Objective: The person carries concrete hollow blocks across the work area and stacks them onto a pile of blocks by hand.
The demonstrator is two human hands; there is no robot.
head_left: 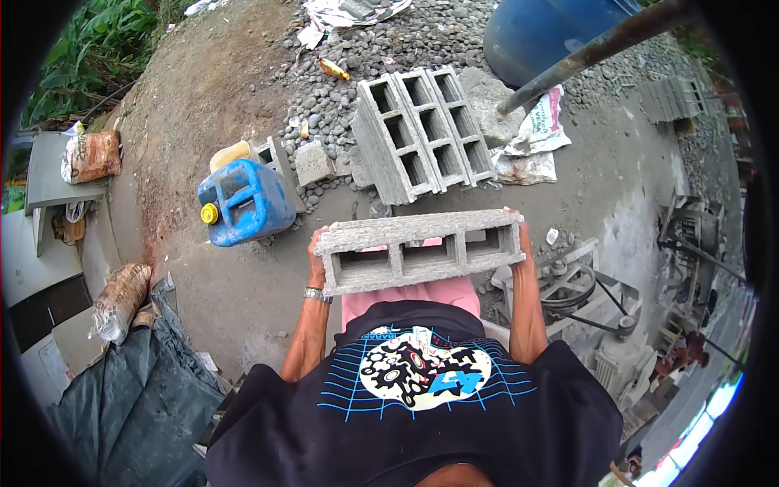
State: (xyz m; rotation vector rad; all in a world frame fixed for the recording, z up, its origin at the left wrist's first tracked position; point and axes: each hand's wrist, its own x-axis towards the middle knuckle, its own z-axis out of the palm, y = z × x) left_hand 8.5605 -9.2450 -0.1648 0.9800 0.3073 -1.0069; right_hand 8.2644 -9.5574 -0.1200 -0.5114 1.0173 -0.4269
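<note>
Between my two hands I hold a grey hollow concrete block [422,226] in front of my body, its three openings showing. My left hand [317,258] grips the block's left end, with a metal-band watch on that wrist. At the opposite end my right hand [522,235] is closed on the block, its fingers partly hidden by it. Beyond the held block, a group of three hollow blocks [423,134] stands side by side on the ground, apart from it.
A blue jerrycan [264,203] with a yellow cap stands left. Gravel [430,40] and a blue drum [531,36] lie farther off, near a slanting metal pole [592,58]. Belt-driven machinery [568,286] sits at right. A dark tarp [130,406] covers the lower left.
</note>
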